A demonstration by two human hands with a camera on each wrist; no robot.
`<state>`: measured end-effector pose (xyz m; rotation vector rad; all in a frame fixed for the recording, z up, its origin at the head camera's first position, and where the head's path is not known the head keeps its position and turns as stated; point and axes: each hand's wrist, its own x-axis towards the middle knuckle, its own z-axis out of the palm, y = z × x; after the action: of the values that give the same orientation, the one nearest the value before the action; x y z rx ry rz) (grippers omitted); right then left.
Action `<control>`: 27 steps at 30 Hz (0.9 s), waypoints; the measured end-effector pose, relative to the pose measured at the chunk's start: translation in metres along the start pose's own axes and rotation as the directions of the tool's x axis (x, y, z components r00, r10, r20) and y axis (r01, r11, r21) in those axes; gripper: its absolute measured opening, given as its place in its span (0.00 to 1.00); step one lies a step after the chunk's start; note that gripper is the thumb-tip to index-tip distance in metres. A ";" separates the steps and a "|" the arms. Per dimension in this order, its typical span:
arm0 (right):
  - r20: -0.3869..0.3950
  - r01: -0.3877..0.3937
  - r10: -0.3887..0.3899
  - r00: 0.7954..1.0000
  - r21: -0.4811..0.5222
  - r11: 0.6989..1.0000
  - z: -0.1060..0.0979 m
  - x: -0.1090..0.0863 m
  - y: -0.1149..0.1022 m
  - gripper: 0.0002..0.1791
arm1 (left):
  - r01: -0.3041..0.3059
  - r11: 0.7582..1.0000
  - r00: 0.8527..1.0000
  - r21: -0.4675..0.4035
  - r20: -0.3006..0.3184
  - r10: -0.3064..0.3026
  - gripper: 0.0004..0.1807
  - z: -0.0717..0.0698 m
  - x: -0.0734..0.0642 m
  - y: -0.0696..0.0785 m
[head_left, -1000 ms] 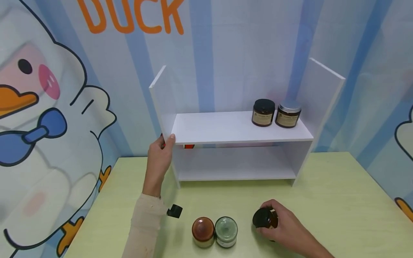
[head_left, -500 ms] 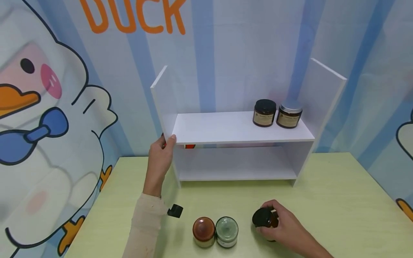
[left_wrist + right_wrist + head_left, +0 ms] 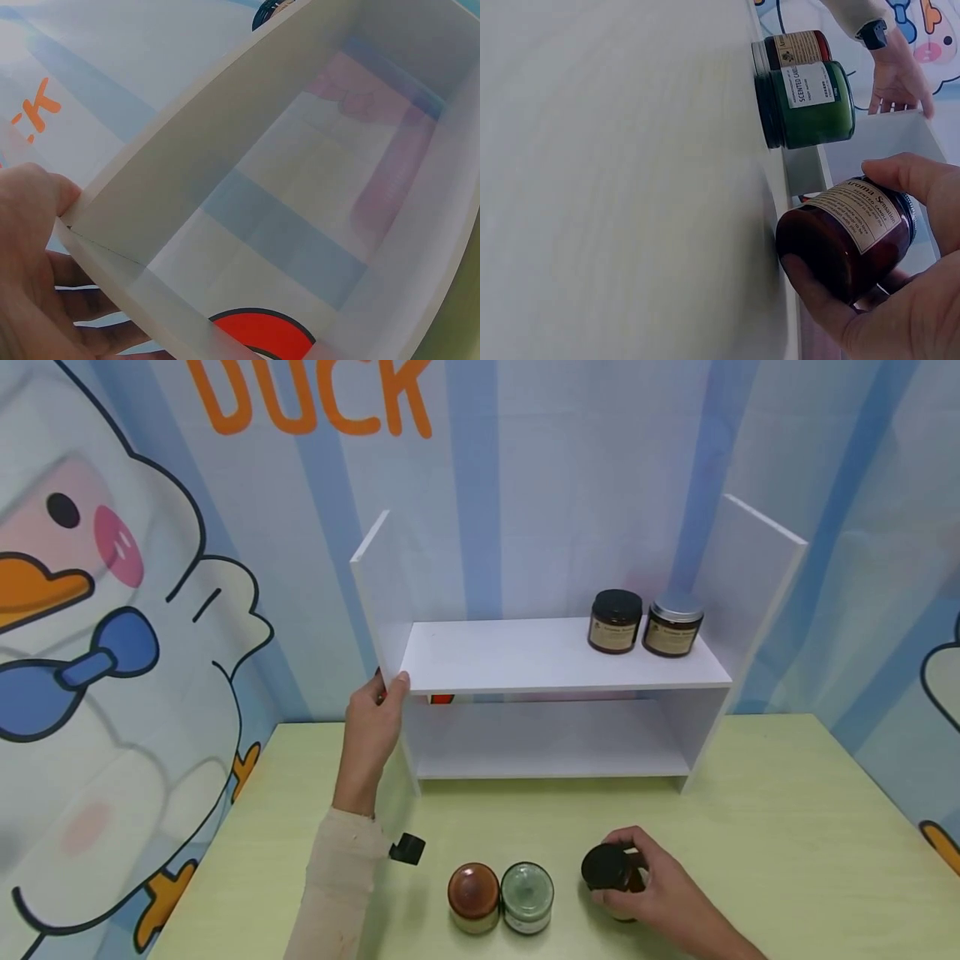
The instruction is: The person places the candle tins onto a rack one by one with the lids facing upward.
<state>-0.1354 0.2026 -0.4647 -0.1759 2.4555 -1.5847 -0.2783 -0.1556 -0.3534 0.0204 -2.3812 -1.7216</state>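
Pale green, the table (image 3: 787, 827) carries a white shelf (image 3: 566, 687), its long axis running from nine to three o'clock. Its left side is pinched by the left hand (image 3: 372, 727), thumb in front, fingers outside. Nearer the head camera, the right hand (image 3: 660, 893) has its grip clamped on the dark jar (image 3: 844, 241), thumb and fingers on opposite sides.

One relation governs the reach: from that jar, the shelf lies at twelve o'clock, well apart, with the bare stretch of its upper board (image 3: 495, 656) at eleven. The jar itself is tilted, its black lid (image 3: 603, 862) up and leaning toward ten; whether its base touches the table, I cannot tell.

At nine o'clock from it stand the green jar (image 3: 527, 892) and then the amber jar (image 3: 474, 893), touching or nearly so, both seemingly upside down. The right hand is nearer the green one. On the upper board, the black-topped jar (image 3: 615, 622) sits at twelve, the silver-topped jar (image 3: 672, 627) near one.
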 end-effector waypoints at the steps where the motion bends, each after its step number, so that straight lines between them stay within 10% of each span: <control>1: 0.002 0.003 -0.003 1.000 0.006 1.000 0.000 0.000 0.001 0.33 | -0.001 1.000 1.000 0.000 -0.001 0.001 0.37 0.000 0.000 0.000; 27: -0.010 -0.007 0.007 1.000 0.044 0.999 -0.002 -0.007 0.002 0.33 | 0.007 1.000 1.000 0.009 0.000 -0.007 0.36 0.000 0.000 0.001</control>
<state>-0.1293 0.2066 -0.4647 -0.1520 2.4240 -1.6392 -0.2778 -0.1558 -0.3527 0.0297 -2.3919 -1.7142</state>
